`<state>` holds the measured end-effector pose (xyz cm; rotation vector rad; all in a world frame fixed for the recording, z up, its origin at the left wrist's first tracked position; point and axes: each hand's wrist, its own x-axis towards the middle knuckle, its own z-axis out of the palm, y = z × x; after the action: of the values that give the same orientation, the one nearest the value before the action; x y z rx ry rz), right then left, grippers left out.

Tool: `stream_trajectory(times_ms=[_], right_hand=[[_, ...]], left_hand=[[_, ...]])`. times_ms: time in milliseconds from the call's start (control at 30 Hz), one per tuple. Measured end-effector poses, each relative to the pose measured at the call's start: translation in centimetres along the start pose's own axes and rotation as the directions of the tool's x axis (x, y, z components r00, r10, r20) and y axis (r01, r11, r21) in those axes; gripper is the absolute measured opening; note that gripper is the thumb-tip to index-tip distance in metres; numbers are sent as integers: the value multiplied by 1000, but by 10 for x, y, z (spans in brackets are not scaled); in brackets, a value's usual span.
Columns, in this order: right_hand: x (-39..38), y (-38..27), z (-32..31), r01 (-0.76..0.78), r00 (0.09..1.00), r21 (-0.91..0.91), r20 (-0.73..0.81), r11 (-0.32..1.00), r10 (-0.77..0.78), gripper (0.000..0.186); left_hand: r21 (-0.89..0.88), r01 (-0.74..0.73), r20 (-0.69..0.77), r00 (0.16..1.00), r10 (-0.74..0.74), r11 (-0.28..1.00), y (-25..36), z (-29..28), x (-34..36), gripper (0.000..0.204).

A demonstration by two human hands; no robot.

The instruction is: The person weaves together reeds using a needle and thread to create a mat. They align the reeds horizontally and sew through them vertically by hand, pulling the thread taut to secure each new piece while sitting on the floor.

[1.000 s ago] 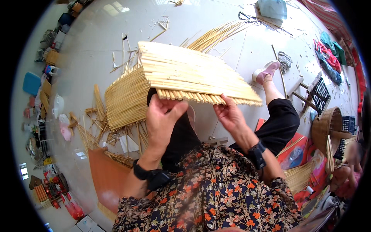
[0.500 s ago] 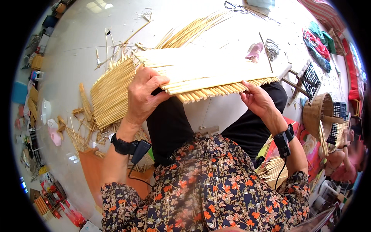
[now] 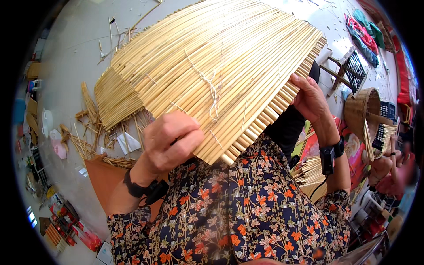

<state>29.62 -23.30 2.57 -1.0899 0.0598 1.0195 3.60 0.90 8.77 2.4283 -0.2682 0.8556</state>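
Note:
A large mat (image 3: 190, 48) of pale yellow reed-like stalks, laid side by side and stitched with white thread, is held up tilted before me. My left hand (image 3: 174, 140) is closed on its near left corner, fingers curled over the edge. At the right, my right hand (image 3: 310, 99) grips the near edge where the stalk ends show, thumb on top. A loose tangle of white string (image 3: 211, 88) hangs across the mat's face. Beyond the left edge lies a further section of stalks (image 3: 115, 99); whether it joins the held mat is hidden.
Loose stalks (image 3: 90, 104) and scraps litter the floor at left, beside an orange-brown board (image 3: 104, 179). At right stand a stool with a black woven seat (image 3: 354, 78), a wicker basket (image 3: 360, 108) and cut stalks (image 3: 314, 170). Another person's arm (image 3: 394, 163) shows at far right.
The mat has been raised and tipped toward me, so its broad stitched face now shows. My left hand has come nearer and down; my right hand has moved slightly right.

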Motion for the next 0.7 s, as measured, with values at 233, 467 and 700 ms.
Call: stream_trajectory(times_ms=[233,467,700], right_hand=[[-8,11,-24,44,999,120,-31,992,-41,40],[-63,75,14,23,1000,91,-10,996,-22,27],[-65,80,49,274,952,-722,297,635,-74,36]], left_hand=[[129,-149,144,981,131,980,11,10,-7,32],[33,-65,86,994,62,997,15,10,3,33],[21,-84,143,987,80,996,20,11,12,36]])
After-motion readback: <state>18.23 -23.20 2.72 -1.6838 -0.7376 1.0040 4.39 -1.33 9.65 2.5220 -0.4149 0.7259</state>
